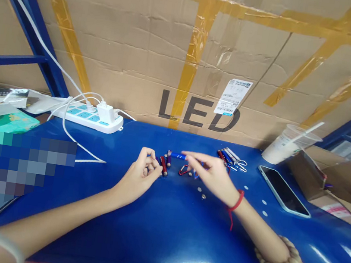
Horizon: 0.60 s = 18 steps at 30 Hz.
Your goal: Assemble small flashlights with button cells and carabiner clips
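Observation:
My right hand [212, 173] pinches a blue mini flashlight [177, 156], which points left above the blue table [153, 241]. A blue clip hangs under the fingers, partly hidden by them. With curled fingers, my left hand [144, 168] is closed just left of the flashlight; whatever its fingertips hold, if anything, is hidden. Beside those fingertips lie a red mini flashlight [164, 166] and a purple one [169, 160]. Between the hands is a red carabiner clip [183, 170]. Small round button cells [203, 197] lie below my right hand.
More mini flashlights with clips [231, 157] lie behind my right hand. To the right are a phone [284, 191], a plastic cup with a straw [286, 147] and an open cardboard box [314, 181]. A power strip [110, 127] with white cables stands back left, before a large carton [132, 64].

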Available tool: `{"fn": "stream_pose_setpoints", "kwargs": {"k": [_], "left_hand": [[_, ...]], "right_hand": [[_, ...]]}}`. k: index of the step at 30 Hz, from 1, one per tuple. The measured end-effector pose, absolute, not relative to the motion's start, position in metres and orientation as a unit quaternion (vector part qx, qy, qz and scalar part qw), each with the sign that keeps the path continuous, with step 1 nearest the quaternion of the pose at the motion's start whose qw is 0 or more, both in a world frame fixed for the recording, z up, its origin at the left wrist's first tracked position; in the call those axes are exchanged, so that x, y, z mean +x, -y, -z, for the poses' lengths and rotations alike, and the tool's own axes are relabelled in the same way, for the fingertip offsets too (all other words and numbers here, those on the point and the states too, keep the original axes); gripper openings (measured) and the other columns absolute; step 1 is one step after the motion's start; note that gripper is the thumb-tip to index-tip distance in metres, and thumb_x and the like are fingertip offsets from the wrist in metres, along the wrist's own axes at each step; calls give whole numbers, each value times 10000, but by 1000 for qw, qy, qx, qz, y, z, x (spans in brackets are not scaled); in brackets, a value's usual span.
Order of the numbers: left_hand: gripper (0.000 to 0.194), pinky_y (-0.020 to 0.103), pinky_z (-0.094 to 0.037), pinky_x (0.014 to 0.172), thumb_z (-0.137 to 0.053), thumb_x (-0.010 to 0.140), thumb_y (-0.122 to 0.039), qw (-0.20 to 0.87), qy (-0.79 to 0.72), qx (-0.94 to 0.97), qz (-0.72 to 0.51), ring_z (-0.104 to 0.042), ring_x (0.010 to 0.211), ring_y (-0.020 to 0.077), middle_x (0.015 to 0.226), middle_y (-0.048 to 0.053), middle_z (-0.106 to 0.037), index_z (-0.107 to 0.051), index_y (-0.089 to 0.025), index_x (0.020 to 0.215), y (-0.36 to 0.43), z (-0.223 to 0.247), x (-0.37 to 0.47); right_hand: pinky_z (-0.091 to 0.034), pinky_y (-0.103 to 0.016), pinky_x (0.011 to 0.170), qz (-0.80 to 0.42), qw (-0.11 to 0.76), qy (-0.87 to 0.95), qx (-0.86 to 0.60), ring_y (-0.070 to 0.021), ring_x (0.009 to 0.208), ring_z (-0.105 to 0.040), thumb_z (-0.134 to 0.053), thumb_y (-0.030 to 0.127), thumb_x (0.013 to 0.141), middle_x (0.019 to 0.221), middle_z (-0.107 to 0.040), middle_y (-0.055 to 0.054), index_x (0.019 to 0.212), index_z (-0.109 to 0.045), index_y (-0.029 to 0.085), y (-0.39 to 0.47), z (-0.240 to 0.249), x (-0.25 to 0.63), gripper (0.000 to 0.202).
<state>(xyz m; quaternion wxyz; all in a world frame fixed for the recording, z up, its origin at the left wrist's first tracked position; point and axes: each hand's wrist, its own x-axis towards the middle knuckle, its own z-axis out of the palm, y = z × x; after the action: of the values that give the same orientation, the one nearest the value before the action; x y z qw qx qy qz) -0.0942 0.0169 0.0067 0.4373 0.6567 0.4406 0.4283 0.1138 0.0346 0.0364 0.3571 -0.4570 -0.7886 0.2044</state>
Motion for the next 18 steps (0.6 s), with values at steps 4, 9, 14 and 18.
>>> {"fn": "stream_pose_setpoints", "kwargs": {"k": [4,9,14,18], "left_hand": [[131,226,-336,590,-441,828,-239,412,-450,663,-433,-458,614,96,651,-70,-466,-327,-217,889,-20,-2,-95],[117,215,-305,549,-428,818,-202,382,-471,671,-427,-403,565,89,643,-70,-471,-341,-215,895,-19,-3,-95],[124,210,-300,537,-435,799,-182,366,-490,658,-439,-383,544,84,638,-73,-474,-350,-215,883,-22,-3,-98],[138,213,-290,538,-431,791,-164,367,-503,655,-427,-355,517,78,624,-84,-470,-350,-216,889,-22,-3,-98]], "right_hand": [[-480,-269,617,-11,297,734,-610,-183,609,-627,-468,289,884,687,-693,-52,1022,-697,134,-61,-41,150,310],[-481,-301,738,70,102,671,-731,-241,867,-639,-480,218,868,903,-698,-92,1079,-678,174,-74,-35,171,292],[-483,-323,710,64,58,648,-756,-272,891,-633,-496,227,858,944,-676,-134,1090,-670,178,-74,-30,171,294],[-475,-324,676,58,39,622,-780,-283,869,-639,-505,196,849,951,-665,-157,1102,-656,166,-76,-26,174,296]]}}
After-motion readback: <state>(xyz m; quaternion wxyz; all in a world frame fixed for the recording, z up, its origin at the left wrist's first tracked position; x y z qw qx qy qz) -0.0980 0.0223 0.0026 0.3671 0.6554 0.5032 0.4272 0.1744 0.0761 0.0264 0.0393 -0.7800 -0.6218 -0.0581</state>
